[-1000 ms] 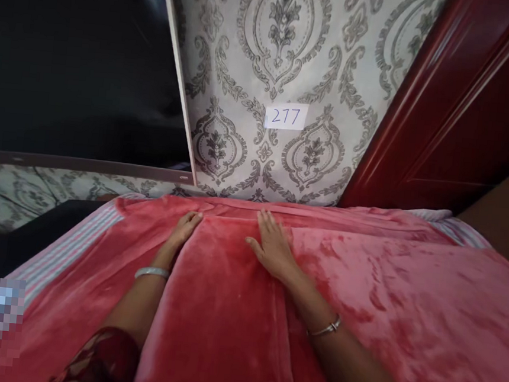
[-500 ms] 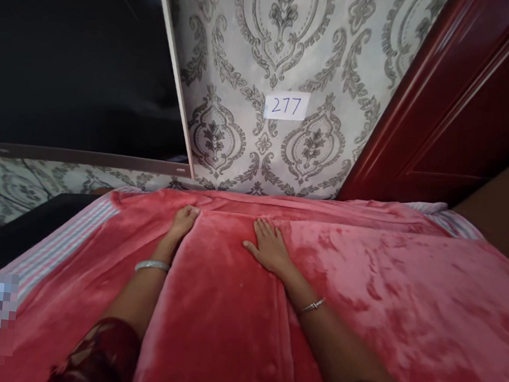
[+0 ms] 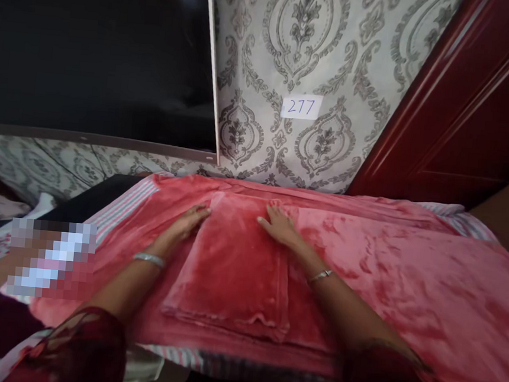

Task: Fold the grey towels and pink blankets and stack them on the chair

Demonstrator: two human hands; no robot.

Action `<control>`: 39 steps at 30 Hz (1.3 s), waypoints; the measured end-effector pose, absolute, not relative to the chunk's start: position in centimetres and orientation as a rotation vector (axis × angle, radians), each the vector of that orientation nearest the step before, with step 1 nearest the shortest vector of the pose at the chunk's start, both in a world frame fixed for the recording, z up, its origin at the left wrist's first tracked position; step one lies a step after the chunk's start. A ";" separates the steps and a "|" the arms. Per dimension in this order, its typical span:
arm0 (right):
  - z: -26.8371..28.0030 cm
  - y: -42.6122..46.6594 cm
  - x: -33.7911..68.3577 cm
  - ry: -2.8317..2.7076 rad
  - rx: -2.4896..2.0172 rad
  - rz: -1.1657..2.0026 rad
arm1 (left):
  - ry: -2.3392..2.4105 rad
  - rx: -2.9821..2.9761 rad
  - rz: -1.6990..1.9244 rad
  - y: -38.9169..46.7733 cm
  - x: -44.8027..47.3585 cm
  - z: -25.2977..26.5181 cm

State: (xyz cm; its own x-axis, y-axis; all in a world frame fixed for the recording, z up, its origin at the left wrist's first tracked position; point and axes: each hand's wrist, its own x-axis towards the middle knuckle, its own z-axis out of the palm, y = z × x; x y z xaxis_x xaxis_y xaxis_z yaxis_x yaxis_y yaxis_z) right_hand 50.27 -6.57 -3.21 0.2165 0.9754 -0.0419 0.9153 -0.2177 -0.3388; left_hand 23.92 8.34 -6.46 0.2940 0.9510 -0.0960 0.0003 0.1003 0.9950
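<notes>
A red plush blanket (image 3: 389, 286) covers the surface in front of me, its left part folded over into a thick rectangular flap (image 3: 239, 267). Beside that flap's upper left edge is my left hand (image 3: 190, 221), with fingers stretched toward the fold and nothing held in them. My right hand (image 3: 280, 226) lies palm down near the flap's upper right corner, its fingers spread on the plush. A bangle circles each wrist.
Striped cloth (image 3: 124, 203) shows under the blanket's left side. A large dark television screen (image 3: 97, 52) is at the upper left, before patterned wallpaper with a paper marked 277 (image 3: 301, 106). Dark red wooden panelling (image 3: 457, 113) rises at right. Below the front edge, part of a pale stool (image 3: 143, 365) shows.
The view has shifted, showing the front edge of the surface and the flap's near end. My left hand's fingers have straightened from a curled grip at the fold; my right hand stays on the flap.
</notes>
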 end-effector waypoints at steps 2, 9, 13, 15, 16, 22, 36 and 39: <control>-3.7 -8.9 49.1 -1.835 -2.202 0.276 | 1.028 1.304 0.895 6.5 22.7 -7.2; -7.4 -13.9 46.5 -1.910 -2.221 0.121 | 1.022 1.469 1.000 2.9 22.6 -8.5; -7.4 -13.7 46.5 -1.902 -2.213 0.113 | 1.021 1.403 1.011 2.3 22.6 -8.0; -7.3 -13.7 46.5 -1.906 -2.204 0.104 | 1.012 1.347 0.983 1.9 22.3 -7.5; -7.3 -13.8 46.4 -1.908 -2.202 0.104 | 1.005 1.317 0.964 1.6 22.1 -7.2; -5.8 -13.5 46.7 -1.932 -2.213 0.172 | 0.929 1.181 0.742 -2.5 20.2 -4.8; -2.3 0.6 51.3 -1.957 -2.105 0.263 | 0.923 1.109 0.758 -8.1 17.6 -4.2; -2.8 2.5 52.5 -2.018 -2.098 0.357 | 0.848 0.961 0.655 -8.2 17.8 -4.5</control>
